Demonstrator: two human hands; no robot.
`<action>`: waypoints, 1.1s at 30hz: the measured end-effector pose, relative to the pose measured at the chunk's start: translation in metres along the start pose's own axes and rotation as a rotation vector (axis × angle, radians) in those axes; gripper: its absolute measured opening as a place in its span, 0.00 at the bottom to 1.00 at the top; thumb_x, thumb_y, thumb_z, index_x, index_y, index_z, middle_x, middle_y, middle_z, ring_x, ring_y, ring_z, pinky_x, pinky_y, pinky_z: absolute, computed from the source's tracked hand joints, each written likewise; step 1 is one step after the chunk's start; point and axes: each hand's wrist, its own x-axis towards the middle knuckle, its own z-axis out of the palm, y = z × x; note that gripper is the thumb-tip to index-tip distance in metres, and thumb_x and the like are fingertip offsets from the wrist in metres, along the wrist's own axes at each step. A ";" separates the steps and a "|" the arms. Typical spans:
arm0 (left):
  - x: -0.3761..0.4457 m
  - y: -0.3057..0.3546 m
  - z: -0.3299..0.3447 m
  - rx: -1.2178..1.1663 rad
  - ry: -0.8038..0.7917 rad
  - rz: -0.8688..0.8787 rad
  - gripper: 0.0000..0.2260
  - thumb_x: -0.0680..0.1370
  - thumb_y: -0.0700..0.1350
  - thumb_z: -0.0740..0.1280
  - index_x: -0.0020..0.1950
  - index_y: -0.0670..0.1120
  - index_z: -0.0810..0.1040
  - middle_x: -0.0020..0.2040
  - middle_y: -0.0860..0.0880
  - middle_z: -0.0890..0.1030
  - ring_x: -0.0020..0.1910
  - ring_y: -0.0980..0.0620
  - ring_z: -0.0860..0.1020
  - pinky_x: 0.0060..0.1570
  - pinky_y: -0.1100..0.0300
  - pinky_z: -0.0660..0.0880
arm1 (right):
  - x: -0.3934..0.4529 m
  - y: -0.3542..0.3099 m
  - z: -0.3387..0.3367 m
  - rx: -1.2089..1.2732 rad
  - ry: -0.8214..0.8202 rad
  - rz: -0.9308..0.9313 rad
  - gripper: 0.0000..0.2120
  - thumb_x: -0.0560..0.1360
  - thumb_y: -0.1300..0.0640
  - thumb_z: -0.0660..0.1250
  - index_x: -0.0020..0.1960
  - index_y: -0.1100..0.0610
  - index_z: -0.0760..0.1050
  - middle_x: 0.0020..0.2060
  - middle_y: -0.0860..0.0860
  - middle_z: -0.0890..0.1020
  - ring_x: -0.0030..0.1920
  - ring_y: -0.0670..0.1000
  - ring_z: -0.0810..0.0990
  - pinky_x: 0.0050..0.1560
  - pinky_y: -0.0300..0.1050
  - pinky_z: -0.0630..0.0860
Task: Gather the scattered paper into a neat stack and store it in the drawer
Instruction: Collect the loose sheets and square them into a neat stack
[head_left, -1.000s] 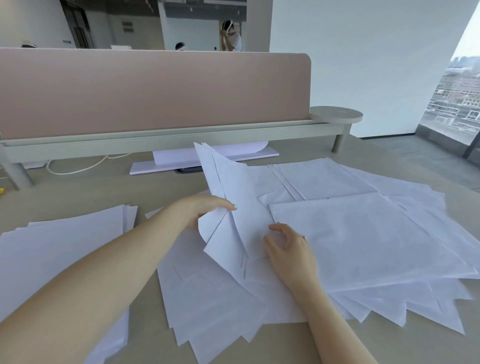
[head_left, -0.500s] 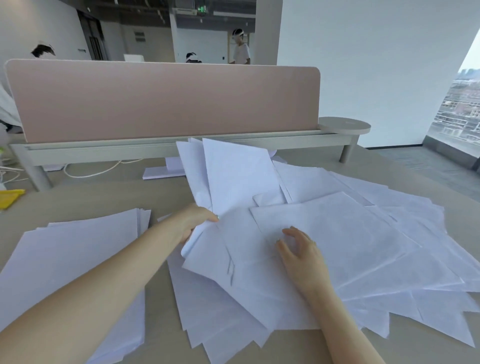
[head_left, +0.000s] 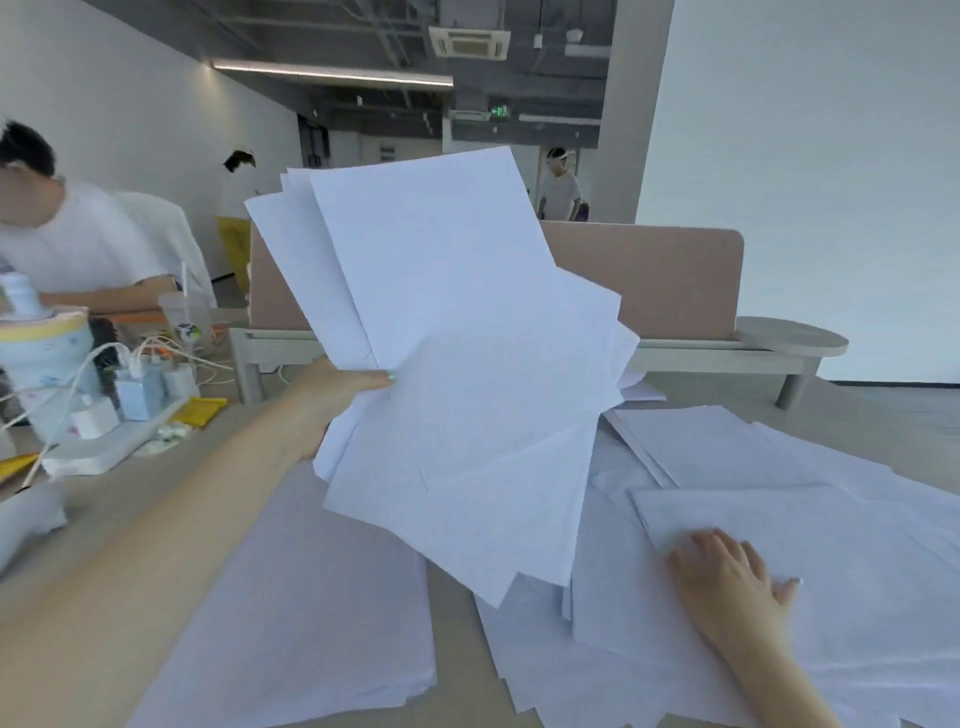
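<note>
The left hand (head_left: 332, 395) pinches a fanned bunch of sheets (head_left: 457, 364) above the surface (head_left: 452, 587); a gathered pile (head_left: 311, 613) lies below it. The right hand (head_left: 727, 577) presses flat on scattered paper (head_left: 779, 467). Much remains loose; no drawer shows.

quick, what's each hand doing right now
Left hand: grips a fanned bundle of sheets, lifted off the desk.
Right hand: open, fingers flat on the scattered paper.
</note>
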 end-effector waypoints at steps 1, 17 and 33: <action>-0.003 0.006 -0.004 -0.043 0.006 0.027 0.08 0.74 0.36 0.69 0.50 0.46 0.80 0.39 0.52 0.85 0.38 0.52 0.83 0.35 0.60 0.79 | 0.000 -0.004 -0.003 0.036 0.002 -0.016 0.23 0.77 0.40 0.53 0.71 0.45 0.63 0.74 0.43 0.61 0.76 0.48 0.54 0.72 0.59 0.46; -0.044 -0.020 -0.018 -0.059 -0.056 0.244 0.18 0.64 0.50 0.75 0.53 0.55 0.78 0.54 0.56 0.82 0.53 0.55 0.81 0.56 0.56 0.75 | 0.004 -0.147 -0.137 1.181 -0.342 -0.534 0.08 0.76 0.55 0.65 0.55 0.49 0.78 0.45 0.44 0.86 0.44 0.48 0.83 0.46 0.47 0.77; -0.049 0.024 -0.032 -0.179 0.096 0.349 0.05 0.75 0.41 0.69 0.47 0.51 0.80 0.40 0.59 0.85 0.39 0.61 0.83 0.42 0.66 0.80 | -0.018 -0.191 -0.117 1.351 -0.423 -0.532 0.16 0.71 0.48 0.69 0.57 0.52 0.79 0.50 0.47 0.85 0.49 0.48 0.85 0.48 0.47 0.79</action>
